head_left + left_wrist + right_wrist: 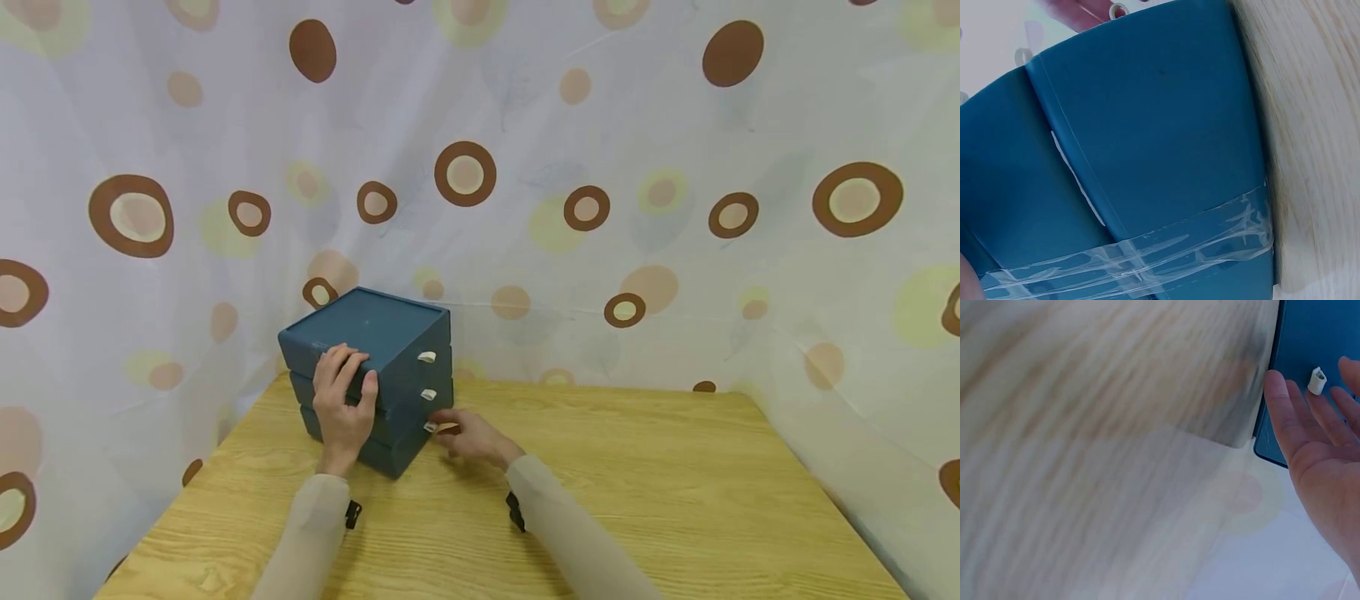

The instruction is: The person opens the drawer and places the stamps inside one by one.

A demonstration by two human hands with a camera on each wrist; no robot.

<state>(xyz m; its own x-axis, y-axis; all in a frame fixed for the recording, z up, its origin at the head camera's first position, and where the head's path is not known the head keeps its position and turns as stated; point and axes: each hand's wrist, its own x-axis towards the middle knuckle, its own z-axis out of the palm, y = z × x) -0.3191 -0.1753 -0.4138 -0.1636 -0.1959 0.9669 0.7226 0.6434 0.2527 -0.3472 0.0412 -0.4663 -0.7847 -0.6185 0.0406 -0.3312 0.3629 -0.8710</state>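
Observation:
A blue three-drawer box stands on the table at the left, its front turned to the right with a small white pull tab on each drawer. My left hand rests against the near side, fingertips over the top edge. My right hand is at the lowest pull tab, its fingertips close to it. In the right wrist view, the fingers spread loosely around a white tab, not curled round it. Clear tape runs across the box's side in the left wrist view.
The wooden table extends to the right of the box. A patterned curtain hangs behind and along both sides, close to the box's back. Black straps show at both wrists.

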